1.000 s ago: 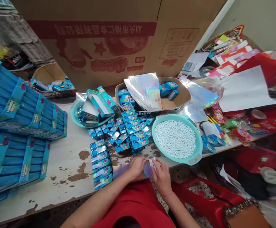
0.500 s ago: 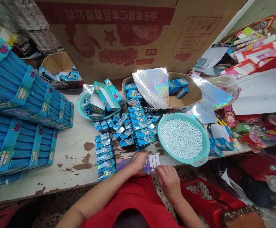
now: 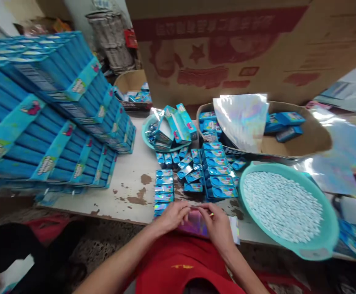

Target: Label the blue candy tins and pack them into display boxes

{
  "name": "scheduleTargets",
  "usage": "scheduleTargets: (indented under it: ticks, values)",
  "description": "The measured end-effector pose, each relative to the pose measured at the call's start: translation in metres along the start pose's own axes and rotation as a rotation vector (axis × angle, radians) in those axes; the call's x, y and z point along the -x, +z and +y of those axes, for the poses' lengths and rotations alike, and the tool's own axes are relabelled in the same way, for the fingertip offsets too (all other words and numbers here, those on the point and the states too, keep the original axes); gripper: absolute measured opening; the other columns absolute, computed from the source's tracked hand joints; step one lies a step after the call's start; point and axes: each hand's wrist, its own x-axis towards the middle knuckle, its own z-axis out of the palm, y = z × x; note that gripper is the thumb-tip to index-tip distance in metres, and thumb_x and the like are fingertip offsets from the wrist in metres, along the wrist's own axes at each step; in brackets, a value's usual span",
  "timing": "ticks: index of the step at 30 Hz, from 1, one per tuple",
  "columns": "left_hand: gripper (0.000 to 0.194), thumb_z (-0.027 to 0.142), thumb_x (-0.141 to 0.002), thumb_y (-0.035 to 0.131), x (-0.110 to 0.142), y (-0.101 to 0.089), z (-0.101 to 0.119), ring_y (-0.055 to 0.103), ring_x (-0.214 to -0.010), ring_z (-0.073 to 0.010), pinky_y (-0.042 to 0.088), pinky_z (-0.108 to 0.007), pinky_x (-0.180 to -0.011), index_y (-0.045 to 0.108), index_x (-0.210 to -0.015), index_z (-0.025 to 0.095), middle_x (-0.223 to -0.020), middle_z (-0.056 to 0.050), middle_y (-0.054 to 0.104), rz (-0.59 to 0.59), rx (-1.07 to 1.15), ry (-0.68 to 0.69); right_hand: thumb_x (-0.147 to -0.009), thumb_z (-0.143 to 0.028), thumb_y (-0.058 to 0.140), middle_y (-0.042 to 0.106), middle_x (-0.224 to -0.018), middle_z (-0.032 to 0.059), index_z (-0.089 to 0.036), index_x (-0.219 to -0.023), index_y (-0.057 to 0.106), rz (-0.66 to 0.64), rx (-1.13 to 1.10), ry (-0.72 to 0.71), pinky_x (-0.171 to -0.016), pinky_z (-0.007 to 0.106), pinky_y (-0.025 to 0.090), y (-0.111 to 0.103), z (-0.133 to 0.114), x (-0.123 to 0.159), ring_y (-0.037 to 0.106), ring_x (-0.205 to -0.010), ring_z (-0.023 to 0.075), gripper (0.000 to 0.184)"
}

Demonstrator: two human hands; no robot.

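Near the table's front edge, my left hand (image 3: 174, 216) and my right hand (image 3: 219, 226) meet over a purple-pink holographic film sheet (image 3: 196, 222). Fingers of both hands are pinched at its far edge, where a thin pale line shows between them; whether that is a fold or a strip is unclear. A white label sheet (image 3: 234, 229) sticks out beyond my right hand. A row of blue tins (image 3: 164, 188) begins just past my left fingers. Stacked blue tins (image 3: 219, 171) and several loose ones stand farther back.
Blue display cartons (image 3: 82, 110) are piled high at left. A turquoise basin (image 3: 288, 208) of white candies stands at right. Behind are a smaller turquoise bowl (image 3: 147, 139) and a cardboard tray (image 3: 315, 139) under a large carton (image 3: 196, 90). A person's dark clothing (image 3: 24, 253) shows lower left.
The view has swung left. My right hand has moved from the white label sheet to the film's far edge, close to my left hand. My left fingers now pinch that edge too.
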Motion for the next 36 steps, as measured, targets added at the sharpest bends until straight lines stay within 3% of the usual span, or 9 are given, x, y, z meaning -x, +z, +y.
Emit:
scheduleTargets:
  ticks: [3,7,13,19,24,29,31,33,36]
  values:
    - [0.017,0.035,-0.084,0.042,0.018,-0.046,-0.024,0.045,-0.041,-0.0082,0.035,-0.019,-0.044,0.048,-0.089,0.020,-0.054,0.008,0.050,0.161,0.048,-0.097,-0.085,-0.034,0.052,0.063,-0.083,0.0054,-0.020,-0.077,0.067,-0.108,-0.069,0.029,-0.071,0.030,0.045,0.048,-0.024,-0.027,0.060,-0.078,0.0191,0.021]
    - [0.016,0.036,-0.082,0.045,0.018,-0.098,-0.049,0.043,-0.041,-0.0077,0.034,-0.018,-0.042,0.043,-0.084,0.021,-0.053,0.009,0.048,0.268,0.072,-0.106,-0.080,-0.027,0.058,0.063,-0.082,0.0041,-0.021,-0.075,0.068,-0.206,0.041,0.049,-0.067,0.028,0.042,0.094,-0.052,-0.069,0.058,-0.079,0.0197,0.013]
    - [0.012,0.031,-0.081,0.043,-0.005,-0.129,-0.063,0.042,-0.046,-0.0076,0.034,-0.016,-0.045,0.040,-0.088,0.022,-0.053,0.010,0.045,0.275,0.065,-0.140,-0.074,-0.017,0.057,0.058,-0.079,0.0081,-0.020,-0.060,0.064,-0.096,0.142,0.017,-0.065,0.029,0.039,0.132,-0.055,-0.101,0.054,-0.081,0.0228,0.016]
    - [0.012,0.026,-0.083,0.042,-0.011,-0.121,-0.078,0.049,-0.048,-0.0099,0.041,-0.021,-0.053,0.044,-0.094,0.021,-0.058,0.007,0.051,0.402,-0.011,-0.281,-0.073,-0.015,0.054,0.055,-0.087,0.0083,-0.020,-0.082,0.058,0.010,0.141,-0.028,-0.060,0.031,0.039,0.137,-0.042,-0.098,0.053,-0.077,0.0231,0.011]
    - [0.027,0.033,-0.090,0.031,-0.010,-0.091,-0.073,0.059,-0.099,-0.0195,0.044,-0.032,-0.085,0.051,-0.104,0.020,-0.098,-0.007,0.063,0.613,-0.123,-0.359,-0.078,-0.020,0.055,0.054,-0.081,0.0057,-0.022,-0.083,0.053,0.027,0.158,-0.072,-0.061,0.030,0.039,0.138,-0.044,-0.097,0.052,-0.077,0.0232,0.006]
    - [0.043,0.043,-0.091,0.029,-0.005,-0.079,-0.053,0.048,-0.121,-0.0268,0.039,-0.038,-0.097,0.054,-0.114,0.016,-0.124,-0.011,0.057,0.600,-0.233,-0.394,-0.081,-0.009,0.045,0.058,-0.085,0.0070,-0.021,-0.085,0.056,0.018,0.199,-0.091,-0.067,0.030,0.041,0.137,-0.053,-0.097,0.053,-0.081,0.0214,0.017]
    - [0.042,0.044,-0.088,0.037,0.002,-0.081,-0.045,0.046,-0.120,-0.0332,0.037,-0.046,-0.097,0.057,-0.109,0.014,-0.124,-0.016,0.056,0.608,-0.296,-0.414,-0.081,-0.006,0.043,0.061,-0.091,0.0067,-0.020,-0.091,0.057,0.002,0.209,-0.138,-0.071,0.030,0.042,0.121,-0.046,-0.083,0.054,-0.085,0.0200,0.022]
    - [0.038,0.044,-0.087,0.038,0.010,-0.073,-0.038,0.050,-0.113,-0.0312,0.038,-0.045,-0.096,0.061,-0.099,0.016,-0.113,-0.014,0.060,0.635,-0.412,-0.294,-0.084,-0.009,0.043,0.062,-0.091,0.0051,-0.021,-0.092,0.058,-0.015,0.186,-0.230,-0.074,0.029,0.043,0.093,-0.028,-0.054,0.055,-0.086,0.0190,0.021]
    - [0.038,0.037,-0.092,0.029,0.012,-0.027,-0.023,0.058,-0.091,-0.0208,0.045,-0.033,-0.086,0.064,-0.084,0.021,-0.089,-0.007,0.065,0.383,-0.520,0.072,-0.087,-0.010,0.039,0.062,-0.081,0.0044,-0.021,-0.087,0.057,0.070,0.100,-0.368,-0.069,0.030,0.044,0.041,0.014,0.005,0.055,-0.079,0.0179,0.021]
